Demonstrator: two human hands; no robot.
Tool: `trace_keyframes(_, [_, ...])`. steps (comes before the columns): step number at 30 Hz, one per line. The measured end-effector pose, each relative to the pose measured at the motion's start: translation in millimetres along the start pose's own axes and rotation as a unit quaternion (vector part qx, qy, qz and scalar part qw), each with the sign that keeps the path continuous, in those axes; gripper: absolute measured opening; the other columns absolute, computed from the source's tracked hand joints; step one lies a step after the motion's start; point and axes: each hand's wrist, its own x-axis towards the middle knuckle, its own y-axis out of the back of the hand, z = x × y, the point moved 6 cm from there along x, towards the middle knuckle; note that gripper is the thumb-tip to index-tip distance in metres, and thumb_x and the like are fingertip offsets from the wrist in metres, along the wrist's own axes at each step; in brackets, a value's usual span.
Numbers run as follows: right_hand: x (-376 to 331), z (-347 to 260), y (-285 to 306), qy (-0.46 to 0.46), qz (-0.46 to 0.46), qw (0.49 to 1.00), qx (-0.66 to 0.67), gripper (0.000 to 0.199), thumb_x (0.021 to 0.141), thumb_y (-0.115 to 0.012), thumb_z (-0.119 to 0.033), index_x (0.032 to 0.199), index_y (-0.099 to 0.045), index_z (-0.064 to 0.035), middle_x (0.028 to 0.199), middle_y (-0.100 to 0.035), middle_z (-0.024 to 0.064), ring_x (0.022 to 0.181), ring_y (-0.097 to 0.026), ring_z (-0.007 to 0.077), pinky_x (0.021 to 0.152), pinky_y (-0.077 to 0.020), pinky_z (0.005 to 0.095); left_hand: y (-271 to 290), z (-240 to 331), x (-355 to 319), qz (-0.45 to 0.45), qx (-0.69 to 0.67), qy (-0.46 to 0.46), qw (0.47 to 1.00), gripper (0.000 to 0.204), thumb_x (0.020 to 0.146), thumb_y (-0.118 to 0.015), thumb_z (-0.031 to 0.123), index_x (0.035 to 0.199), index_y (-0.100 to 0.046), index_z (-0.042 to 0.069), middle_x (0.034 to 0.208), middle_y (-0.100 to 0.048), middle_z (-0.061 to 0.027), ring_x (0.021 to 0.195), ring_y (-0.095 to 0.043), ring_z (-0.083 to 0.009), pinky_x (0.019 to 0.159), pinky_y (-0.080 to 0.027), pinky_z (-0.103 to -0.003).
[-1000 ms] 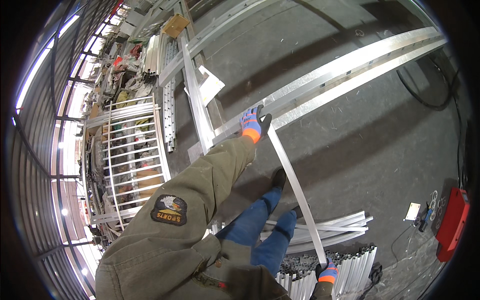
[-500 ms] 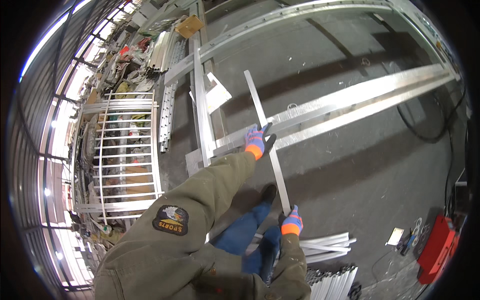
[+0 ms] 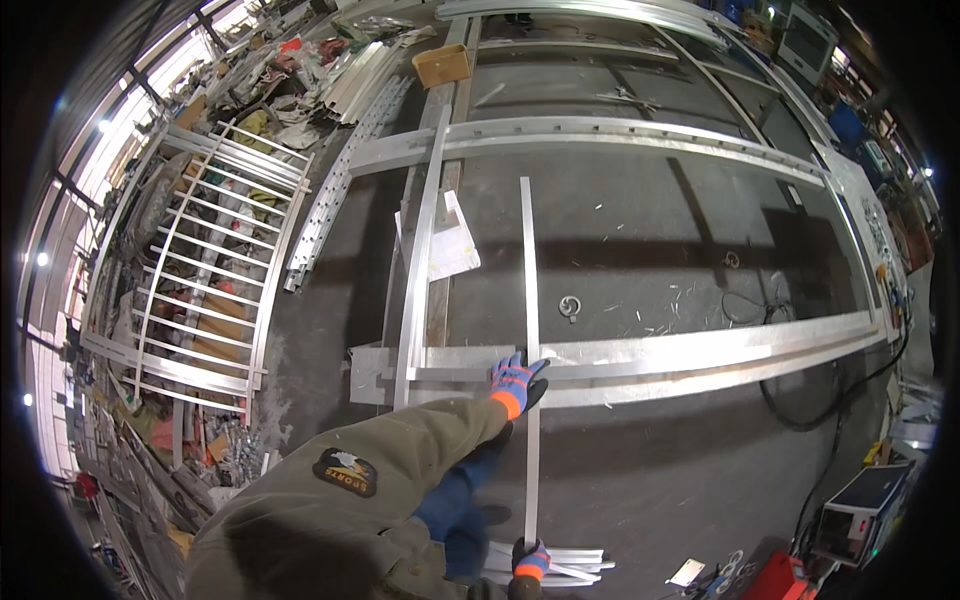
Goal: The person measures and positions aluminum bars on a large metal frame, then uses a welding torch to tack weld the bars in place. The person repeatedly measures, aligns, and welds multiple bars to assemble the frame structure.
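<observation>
Bar, straight and silver-coloured, crosses over the long metal rail; contact between them cannot be determined. The gloved left hand has its fingers closed around the bar's middle portion, at the rail. The gloved right hand grips the bar's near end, fingers wrapped around it, beside the loose metal strips.

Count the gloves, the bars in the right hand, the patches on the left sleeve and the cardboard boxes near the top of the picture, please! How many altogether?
Blue-and-orange work gloves, left glove and right glove: 2
Long metal bar in the right hand: 1
Sleeve patch: 1
Cardboard box: 1
Total: 5
</observation>
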Motion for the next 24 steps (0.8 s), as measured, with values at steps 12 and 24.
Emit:
trace_keyframes(12, [74.5, -194.5, 46.6, 0.016, 0.017, 0.998, -0.052, 0.054, 0.085, -0.067, -0.055, 0.118, -0.072, -0.0134, 0.108, -0.076, 0.0165, 0.107, -0.07, 0.0394, 0.091, -0.0551, 0.046, 0.0, -1.1, -2.0, -0.079, -0.028, 0.003, 0.997, 0.055, 0.097, -0.054, 0.048, 0.152, -0.048, 0.04, 0.155, -0.04, -0.0275, 0.141, -0.037, -0.048, 0.114, -0.028, -0.059])
trace_keyframes(24, [106.3, -251.4, 68.2, 0.06, 0.011, 0.998, -0.036, 0.037, 0.09, -0.072, -0.027, 0.125, -0.071, -0.0162, 0.114, -0.075, 0.0179, 0.109, -0.071, 0.0389, 0.087, -0.0575, 0.0463, -2.5, -0.2, 1.6, -0.163, -0.041, 0.063, 0.984, 0.055, 0.101, -0.048, 0.053, 0.154, -0.042, 0.042, 0.163, -0.031, -0.0245, 0.149, -0.029, -0.0471, 0.121, -0.019, -0.058])
